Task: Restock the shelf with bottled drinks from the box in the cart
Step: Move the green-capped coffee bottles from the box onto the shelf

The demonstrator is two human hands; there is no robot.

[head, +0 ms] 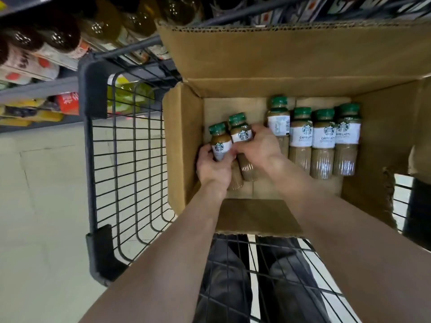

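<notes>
2 hands grip 2 coffee bottles inside the box (182,145) in the cart (93,136).
The left hand (211,167) curls round the lower body of the left bottle (218,145). The right hand (258,145) wraps the right bottle (241,134), which touches the first. Each is clear ribbed plastic full of tan milky coffee, with a green cap and a white label bearing a round green logo. 4 more bottles (324,138) sit side by side in the box's right half and seem to lie flat, caps toward the far wall. The box's left wall stands just beside the left hand, and the far flap (291,50) rises tall. Bare cardboard floor shows below the bottles. The stocked shelf (35,89) is at upper left.
</notes>
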